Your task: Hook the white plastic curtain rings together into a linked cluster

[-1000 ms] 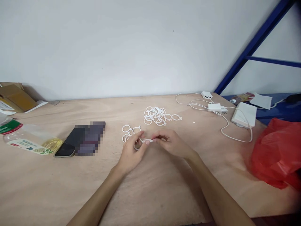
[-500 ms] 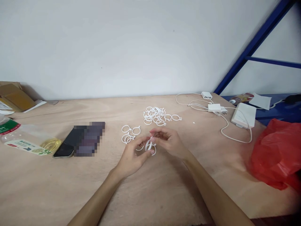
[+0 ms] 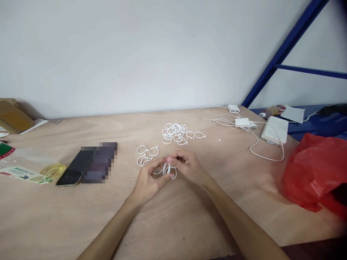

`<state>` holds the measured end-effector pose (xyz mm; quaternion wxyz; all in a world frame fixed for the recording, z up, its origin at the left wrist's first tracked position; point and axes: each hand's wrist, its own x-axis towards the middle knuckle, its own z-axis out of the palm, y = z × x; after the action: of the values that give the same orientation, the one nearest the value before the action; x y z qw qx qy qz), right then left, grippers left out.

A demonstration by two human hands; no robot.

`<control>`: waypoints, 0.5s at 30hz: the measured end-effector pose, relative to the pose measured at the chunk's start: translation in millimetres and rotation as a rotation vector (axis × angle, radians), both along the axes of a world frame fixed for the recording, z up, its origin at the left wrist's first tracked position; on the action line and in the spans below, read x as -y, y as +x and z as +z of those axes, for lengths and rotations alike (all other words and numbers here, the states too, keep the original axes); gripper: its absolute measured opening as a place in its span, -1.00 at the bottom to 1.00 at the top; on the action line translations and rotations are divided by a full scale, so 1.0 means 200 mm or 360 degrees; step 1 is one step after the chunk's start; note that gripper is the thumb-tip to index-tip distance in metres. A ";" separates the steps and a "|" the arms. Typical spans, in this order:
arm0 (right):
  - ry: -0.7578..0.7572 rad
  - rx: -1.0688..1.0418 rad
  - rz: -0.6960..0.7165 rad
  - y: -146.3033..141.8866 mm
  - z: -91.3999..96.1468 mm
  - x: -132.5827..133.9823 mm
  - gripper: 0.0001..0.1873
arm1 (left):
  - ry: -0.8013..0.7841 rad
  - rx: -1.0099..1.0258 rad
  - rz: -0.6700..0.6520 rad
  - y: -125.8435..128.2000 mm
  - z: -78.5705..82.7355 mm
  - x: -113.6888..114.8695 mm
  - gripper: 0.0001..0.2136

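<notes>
Between my two hands a white plastic ring (image 3: 166, 168) is held up, tilted on edge. My left hand (image 3: 150, 180) grips its lower and left side, thumb below and fingers above. The fingertips of my right hand (image 3: 187, 165) pinch its upper end, where the small tab is partly hidden. Under my hands another white ring (image 3: 175, 173) lies on the wooden table (image 3: 151, 231), partly covered. Beyond my left hand rests a small group of white rings (image 3: 154, 151). Farther back is a heap of similar white rings (image 3: 176, 133), each with a small tab.
Left of my hands lie a phone (image 3: 69, 177), a partly pixelated dark item, and a clear plastic package (image 3: 29, 169). A cardboard box (image 3: 16, 117) sits at the far left. On the right are white chargers with cables (image 3: 242, 122), a white box (image 3: 274, 130) and a red bag (image 3: 311, 173).
The view has shifted slightly, moving the scene left. My right fingers have closed in against my left fingertips at the top of the held ring.
</notes>
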<state>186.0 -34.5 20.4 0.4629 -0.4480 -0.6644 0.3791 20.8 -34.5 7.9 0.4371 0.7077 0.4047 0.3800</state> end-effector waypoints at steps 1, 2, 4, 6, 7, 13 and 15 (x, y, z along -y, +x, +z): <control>-0.0026 0.0006 0.0008 0.01 -0.01 -0.01 -0.76 | 0.0099 -0.0107 0.0056 0.00 0.00 0.00 -0.70; -0.0040 0.0014 -0.0034 0.02 -0.03 -0.03 -0.75 | 0.0217 -0.0216 0.0109 -0.01 -0.01 0.00 -0.69; -0.0007 0.0074 -0.0325 0.07 -0.07 -0.07 -0.74 | 0.0474 -0.0417 0.0152 -0.02 -0.03 0.00 -0.68; 0.0084 0.0238 -0.0813 0.13 -0.13 -0.12 -0.77 | 0.0683 -0.0596 0.0087 -0.02 -0.05 0.00 -0.68; 0.0110 0.0366 -0.0985 0.16 -0.16 -0.14 -0.78 | 0.0747 -0.0665 0.0039 -0.01 -0.06 0.00 -0.69; -0.0049 0.0873 -0.1105 0.25 -0.26 -0.21 -0.63 | 0.0764 -0.0849 -0.0009 0.02 -0.10 0.04 -0.68; -0.0073 0.0955 -0.1083 0.24 -0.26 -0.22 -0.68 | 0.0779 -0.0917 0.0033 0.03 -0.09 0.05 -0.65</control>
<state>233.8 8.6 -31.0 0.3381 -0.7410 -0.5755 0.0733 27.6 -44.6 -10.9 0.1196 0.8648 0.4155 0.2553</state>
